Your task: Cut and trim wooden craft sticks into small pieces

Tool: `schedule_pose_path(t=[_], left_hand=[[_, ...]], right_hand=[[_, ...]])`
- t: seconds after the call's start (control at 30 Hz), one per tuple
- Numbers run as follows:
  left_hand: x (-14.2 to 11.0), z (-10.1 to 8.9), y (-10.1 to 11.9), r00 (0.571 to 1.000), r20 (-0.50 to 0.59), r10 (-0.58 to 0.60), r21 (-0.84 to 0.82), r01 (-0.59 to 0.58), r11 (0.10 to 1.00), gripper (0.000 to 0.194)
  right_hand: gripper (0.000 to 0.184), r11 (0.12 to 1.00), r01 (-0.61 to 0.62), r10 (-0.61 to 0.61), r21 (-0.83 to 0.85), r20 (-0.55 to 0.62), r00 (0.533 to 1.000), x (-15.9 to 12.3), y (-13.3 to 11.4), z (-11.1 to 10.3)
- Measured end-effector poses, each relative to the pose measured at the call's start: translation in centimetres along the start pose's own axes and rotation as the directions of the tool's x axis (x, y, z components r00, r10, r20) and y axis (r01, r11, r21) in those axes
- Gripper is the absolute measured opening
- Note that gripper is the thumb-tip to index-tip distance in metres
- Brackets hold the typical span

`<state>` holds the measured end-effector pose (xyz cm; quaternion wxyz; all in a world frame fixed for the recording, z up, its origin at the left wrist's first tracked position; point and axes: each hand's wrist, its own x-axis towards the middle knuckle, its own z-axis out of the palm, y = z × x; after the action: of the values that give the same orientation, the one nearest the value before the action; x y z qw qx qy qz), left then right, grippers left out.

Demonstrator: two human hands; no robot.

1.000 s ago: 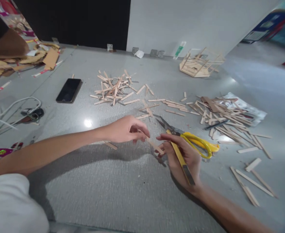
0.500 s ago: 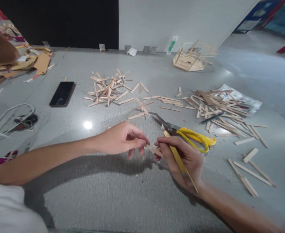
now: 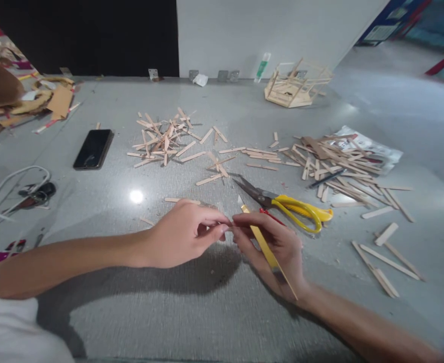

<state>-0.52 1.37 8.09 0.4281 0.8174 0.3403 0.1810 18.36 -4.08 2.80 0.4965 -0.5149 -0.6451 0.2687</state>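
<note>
Over the middle of the table, my left hand [image 3: 189, 234] pinches one end of a small wooden craft stick [image 3: 232, 227], seen almost edge-on. The other end meets the fingertips of my right hand [image 3: 272, 247]. A yellow craft knife [image 3: 266, 246] lies across my right palm, its blade pointing up and away beyond the fingers. Just behind that hand rest scissors with yellow handles [image 3: 299, 214], their dark blades pointing left. Part of a red object [image 3: 272, 216] shows between the scissors and my hand.
Loose craft sticks form a left pile [image 3: 165, 138] and a right pile [image 3: 342, 166] beside a plastic bag [image 3: 373, 151]. A stick frame [image 3: 293, 91] and a glue tube [image 3: 262, 68] stand at the back. A phone [image 3: 93, 149] and white cable [image 3: 36, 169] lie left.
My hands have come closer together, and the stick between them has turned from showing its flat face to nearly edge-on. The whole view has shifted slightly, moving table items leftward.
</note>
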Motion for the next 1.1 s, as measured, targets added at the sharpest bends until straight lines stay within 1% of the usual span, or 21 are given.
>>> schedule_pose_path(t=[0.1,0.27,0.4,0.5,0.57,0.6,0.67,0.7,0.77,0.87,0.93,0.97,1.1], left_hand=[[-0.1,0.3,-0.2,0.999,-0.008,0.05,0.07,-0.049,0.996,0.022],[-0.2,0.6,-0.3,0.999,-0.012,0.031,0.06,-0.031,0.998,0.023],[-0.1,0.3,-0.1,1.0,-0.011,0.004,0.0,-0.004,1.0,0.023],[-0.1,0.1,0.0,0.998,0.011,-0.066,-0.116,0.067,0.991,0.024],[-0.1,0.0,0.1,0.992,0.042,-0.118,-0.203,0.124,0.971,0.025],[-0.2,-0.1,0.1,0.988,0.057,-0.141,-0.24,0.15,0.959,0.026],[-0.2,-0.1,0.1,0.983,0.072,-0.17,-0.292,0.183,0.939,0.026],[-0.2,-0.1,0.1,0.981,0.073,-0.179,-0.309,0.193,0.931,0.026],[-0.2,-0.1,0.1,0.98,0.07,-0.188,-0.328,0.201,0.923,0.025],[-0.2,0.0,0.1,0.98,0.063,-0.19,-0.32,0.2,0.926,0.026],[-0.2,0.0,0.1,0.981,0.059,-0.183,-0.294,0.192,0.936,0.026],[-0.2,0.0,0.2,0.984,0.052,-0.173,-0.274,0.181,0.945,0.026],[-0.2,0.1,0.2,0.995,0.027,-0.1,-0.187,0.103,0.977,0.024]], right_hand=[[0.011,0.993,-0.072,0.07,0.093,0.029,0.997,-0.1,-0.1,0.1],[0.011,0.976,-0.131,0.125,0.174,0.046,0.991,-0.1,0.0,0.1],[0.013,0.96,-0.137,0.127,0.245,0.059,0.99,0.1,0.1,0.0],[0.013,0.966,-0.12,0.112,0.23,0.048,0.993,0.1,-0.1,-0.2],[0.014,0.987,-0.069,0.069,0.147,0.009,0.998,0.0,-0.2,-0.3],[0.015,0.997,-0.019,0.02,0.077,-0.016,1.0,0.0,-0.2,-0.4],[0.019,0.99,0.119,-0.123,-0.079,-0.048,0.991,0.0,0.0,-0.6],[0.023,0.971,0.191,-0.199,-0.145,-0.045,0.979,0.0,0.2,-0.7],[0.031,0.923,0.313,-0.324,-0.222,-0.013,0.946,0.0,0.5,-0.9],[0.039,0.855,0.453,-0.449,-0.253,0.075,0.89,0.2,0.7,-1.2],[0.041,0.817,0.509,-0.495,-0.27,0.124,0.86,0.2,0.6,-1.4],[0.04,0.805,0.519,-0.502,-0.287,0.137,0.854,0.2,0.6,-1.4],[0.04,0.766,0.533,-0.489,-0.359,0.213,0.846,0.0,0.6,-1.3]])
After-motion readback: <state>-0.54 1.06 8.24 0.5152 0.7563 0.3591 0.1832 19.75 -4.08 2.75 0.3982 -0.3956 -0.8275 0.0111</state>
